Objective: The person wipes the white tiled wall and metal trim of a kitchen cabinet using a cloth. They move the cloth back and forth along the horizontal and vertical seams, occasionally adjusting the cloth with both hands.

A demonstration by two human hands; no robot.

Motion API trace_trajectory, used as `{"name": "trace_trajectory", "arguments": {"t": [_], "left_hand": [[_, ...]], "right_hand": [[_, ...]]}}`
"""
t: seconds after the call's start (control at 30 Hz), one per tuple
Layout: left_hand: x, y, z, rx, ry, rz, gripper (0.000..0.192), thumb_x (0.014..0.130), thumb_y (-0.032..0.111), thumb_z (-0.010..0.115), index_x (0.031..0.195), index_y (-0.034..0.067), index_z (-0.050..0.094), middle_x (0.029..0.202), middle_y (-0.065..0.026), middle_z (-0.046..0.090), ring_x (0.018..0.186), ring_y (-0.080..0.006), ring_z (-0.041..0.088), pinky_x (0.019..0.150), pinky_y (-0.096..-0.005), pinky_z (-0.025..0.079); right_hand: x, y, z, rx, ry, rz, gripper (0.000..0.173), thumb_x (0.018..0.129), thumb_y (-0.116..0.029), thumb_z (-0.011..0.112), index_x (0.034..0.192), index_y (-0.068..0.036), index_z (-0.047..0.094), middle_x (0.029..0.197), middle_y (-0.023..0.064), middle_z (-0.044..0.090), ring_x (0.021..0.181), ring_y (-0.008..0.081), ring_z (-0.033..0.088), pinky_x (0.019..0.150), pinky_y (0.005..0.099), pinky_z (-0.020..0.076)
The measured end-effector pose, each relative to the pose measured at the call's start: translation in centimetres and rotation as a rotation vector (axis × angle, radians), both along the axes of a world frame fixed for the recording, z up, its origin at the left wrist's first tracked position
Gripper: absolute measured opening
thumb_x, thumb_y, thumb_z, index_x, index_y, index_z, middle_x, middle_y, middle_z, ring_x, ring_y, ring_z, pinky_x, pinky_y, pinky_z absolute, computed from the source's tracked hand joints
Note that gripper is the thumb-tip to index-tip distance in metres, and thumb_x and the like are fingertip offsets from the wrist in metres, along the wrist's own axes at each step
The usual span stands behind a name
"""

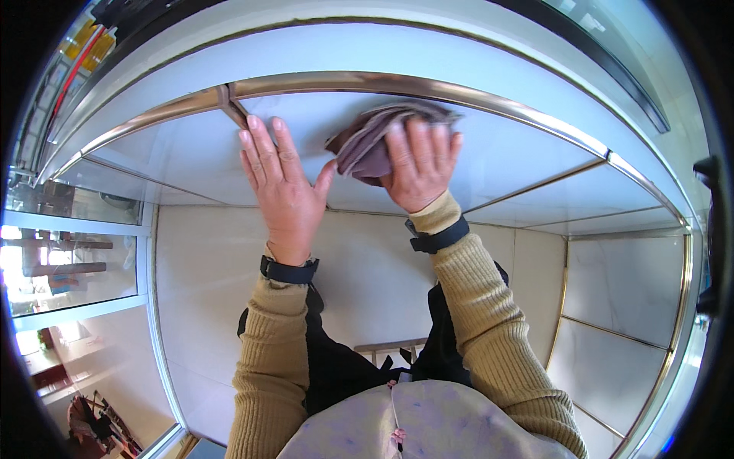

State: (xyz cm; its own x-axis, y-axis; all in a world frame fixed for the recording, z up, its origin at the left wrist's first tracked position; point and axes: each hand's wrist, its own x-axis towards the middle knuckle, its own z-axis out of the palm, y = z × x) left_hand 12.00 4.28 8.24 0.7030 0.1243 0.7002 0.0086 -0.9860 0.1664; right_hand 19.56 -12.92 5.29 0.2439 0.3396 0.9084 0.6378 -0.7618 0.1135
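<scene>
My right hand presses a folded, purplish-brown cloth against a glossy white cabinet front with metal-coloured trim. Part of the cloth is hidden under my fingers, which look slightly blurred. To the left, my left hand lies palm-down with its fingers spread and holds nothing. Its fingertips reach a short upright trim strip, and its thumb tip comes close to the cloth's lower left edge. A metallic trim rail runs along the top of the panel, above both hands.
Below the cabinet lies a pale tiled floor. Gold-edged panels stand on the right. A white-framed glass door is on the left, with furniture seen through it. Part of a stool shows between my legs.
</scene>
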Motion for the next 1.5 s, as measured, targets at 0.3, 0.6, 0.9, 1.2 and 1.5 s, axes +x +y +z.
{"name": "trace_trajectory", "arguments": {"t": [0.3, 0.6, 0.9, 1.2, 1.5], "left_hand": [[-0.4, 0.4, 0.1, -0.066, 0.023, -0.060, 0.096, 0.065, 0.010, 0.075, 0.143, -0.001, 0.020, 0.147, -0.0274, 0.015, 0.134, -0.0477, 0.017, 0.109, -0.0496, 0.021], [-0.4, 0.5, 0.1, -0.051, -0.029, -0.048, 0.085, 0.075, 0.020, 0.072, 0.143, 0.002, 0.025, 0.148, -0.0236, 0.019, 0.135, -0.0429, 0.022, 0.107, -0.0492, 0.026], [0.1, -0.1, -0.5, -0.029, -0.068, -0.045, 0.084, 0.079, 0.021, 0.068, 0.143, -0.003, 0.019, 0.148, -0.0278, 0.014, 0.134, -0.0489, 0.016, 0.108, -0.0496, 0.023], [0.6, 0.0, -0.8, 0.051, -0.075, -0.032, 0.087, 0.079, 0.021, 0.068, 0.143, -0.003, 0.014, 0.148, -0.0281, 0.011, 0.135, -0.0498, 0.012, 0.109, -0.0527, 0.019], [0.3, 0.3, -0.8, 0.061, -0.056, -0.033, 0.087, 0.079, 0.019, 0.069, 0.144, -0.002, 0.015, 0.149, -0.0255, 0.011, 0.136, -0.0474, 0.011, 0.110, -0.0507, 0.018]], "right_hand": [[-0.5, -0.3, 0.4, -0.291, 0.020, 0.043, 0.041, 0.084, -0.021, 0.050, 0.125, -0.022, 0.058, 0.128, -0.0045, 0.053, 0.124, 0.0145, 0.042, 0.109, 0.0432, 0.0176], [1.5, -12.7, 1.5, -0.172, -0.090, -0.130, 0.056, 0.078, -0.026, 0.061, 0.129, -0.007, 0.047, 0.138, 0.0186, 0.041, 0.135, 0.0351, 0.028, 0.112, 0.0502, 0.0057], [1.8, -12.7, -0.3, 0.078, -0.058, -0.103, 0.065, 0.077, -0.021, 0.062, 0.134, 0.000, 0.039, 0.139, 0.0281, 0.034, 0.134, 0.0435, 0.026, 0.109, 0.0561, 0.0150], [0.6, -9.5, 2.2, -0.088, -0.070, -0.067, 0.043, 0.082, -0.015, 0.055, 0.125, -0.016, 0.055, 0.127, 0.0021, 0.053, 0.122, 0.0199, 0.045, 0.104, 0.0397, 0.0292], [0.7, -18.7, 2.2, -0.013, -0.011, -0.284, 0.041, 0.081, -0.008, 0.053, 0.121, -0.014, 0.058, 0.129, 0.0068, 0.053, 0.127, 0.0258, 0.043, 0.108, 0.0434, 0.0261]]}}
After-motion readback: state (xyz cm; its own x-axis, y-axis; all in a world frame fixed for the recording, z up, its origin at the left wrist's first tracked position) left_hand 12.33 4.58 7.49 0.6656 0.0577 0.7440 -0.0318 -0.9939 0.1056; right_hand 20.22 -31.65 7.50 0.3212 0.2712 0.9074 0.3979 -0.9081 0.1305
